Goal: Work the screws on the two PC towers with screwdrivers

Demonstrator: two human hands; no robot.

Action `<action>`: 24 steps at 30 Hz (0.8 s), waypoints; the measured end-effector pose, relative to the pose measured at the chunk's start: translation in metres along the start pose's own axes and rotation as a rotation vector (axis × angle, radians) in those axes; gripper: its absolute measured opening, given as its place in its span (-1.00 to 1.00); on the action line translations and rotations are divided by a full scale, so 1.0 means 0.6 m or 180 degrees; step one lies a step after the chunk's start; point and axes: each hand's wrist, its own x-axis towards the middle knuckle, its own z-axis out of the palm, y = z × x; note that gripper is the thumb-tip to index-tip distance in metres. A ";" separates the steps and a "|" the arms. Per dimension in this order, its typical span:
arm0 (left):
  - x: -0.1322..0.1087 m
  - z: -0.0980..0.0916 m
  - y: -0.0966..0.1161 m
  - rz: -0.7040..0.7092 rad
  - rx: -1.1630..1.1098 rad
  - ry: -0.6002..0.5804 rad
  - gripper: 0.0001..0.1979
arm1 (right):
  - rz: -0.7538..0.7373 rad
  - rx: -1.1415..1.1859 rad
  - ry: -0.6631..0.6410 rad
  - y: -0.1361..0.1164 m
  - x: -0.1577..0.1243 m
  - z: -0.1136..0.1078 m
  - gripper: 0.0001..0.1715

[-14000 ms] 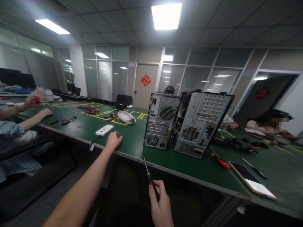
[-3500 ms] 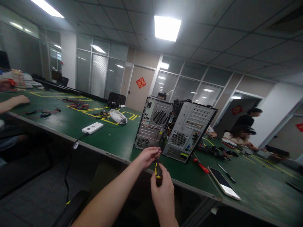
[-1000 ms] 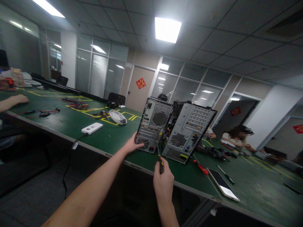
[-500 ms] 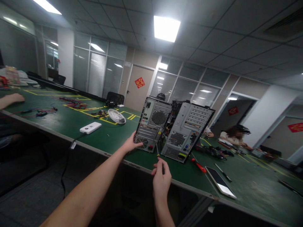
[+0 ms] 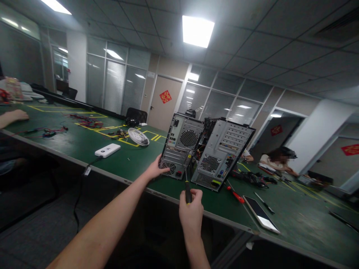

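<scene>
A computer case (image 5: pixel 181 144) stands on the green table with its back panel toward me. My left hand (image 5: pixel 155 169) grips its lower left edge, the thumb lying across the fan grille and the other fingers hidden behind the side. In my right hand (image 5: pixel 191 207) is a screwdriver (image 5: pixel 188 191) with a black and yellow handle, held between thumb and fingers. Its shaft points up at the lower right edge of the back panel; whether the tip sits in a screw is too small to tell. Just right of it stands a second computer case (image 5: pixel 221 153).
Right of the cases lie a red-handled tool (image 5: pixel 237 195), a phone (image 5: pixel 260 215), a thin pen-like tool (image 5: pixel 264 203) and black cables (image 5: pixel 254 178). A white power bank (image 5: pixel 107 150), a white oval cover (image 5: pixel 138 137) and wires (image 5: pixel 53 131) lie left. Other people sit at both sides.
My right hand has turned on the screwdriver, and its handle now shows between the fingers where they covered it before. My left hand and both cases keep their places.
</scene>
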 end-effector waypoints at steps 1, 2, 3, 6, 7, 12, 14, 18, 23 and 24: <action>0.000 0.000 0.000 0.0008 0.0033 -0.0002 0.08 | -0.0172 -0.0251 0.0063 -0.002 0.001 -0.005 -0.74; 0.000 0.000 0.000 0.0019 0.0067 -0.0012 0.07 | -0.0320 -0.0444 0.0102 -0.003 0.003 -0.010 -0.76; 0.000 0.000 -0.001 0.0031 0.0097 -0.0026 0.06 | -0.0418 -0.0583 0.0115 -0.004 0.004 -0.014 -0.76; 0.002 0.000 -0.005 0.0062 0.0120 -0.0052 0.04 | -0.0443 -0.0804 0.0085 -0.003 0.006 -0.018 -0.73; 0.003 0.000 -0.006 0.0058 0.0121 -0.0051 0.05 | -0.0406 -0.0859 0.0076 -0.002 0.006 -0.017 -0.71; 0.004 0.000 -0.011 0.0019 0.0146 -0.0060 0.07 | -0.0339 -0.0899 -0.0110 -0.003 0.004 -0.015 -0.53; 0.004 -0.001 -0.012 0.0032 0.0140 -0.0050 0.09 | -0.0320 -0.0715 -0.0236 -0.006 0.004 -0.016 -0.48; 0.005 -0.001 -0.012 0.0061 0.0128 -0.0034 0.08 | -0.0170 -0.0416 -0.0289 -0.012 0.006 -0.017 -0.56; 0.005 0.000 -0.011 0.0056 0.0134 -0.0066 0.07 | -0.0009 -0.0368 -0.0325 -0.012 0.006 -0.010 -0.64; 0.005 0.000 -0.010 0.0049 0.0146 -0.0072 0.07 | 0.0029 -0.0337 -0.0321 -0.011 0.005 -0.008 -0.66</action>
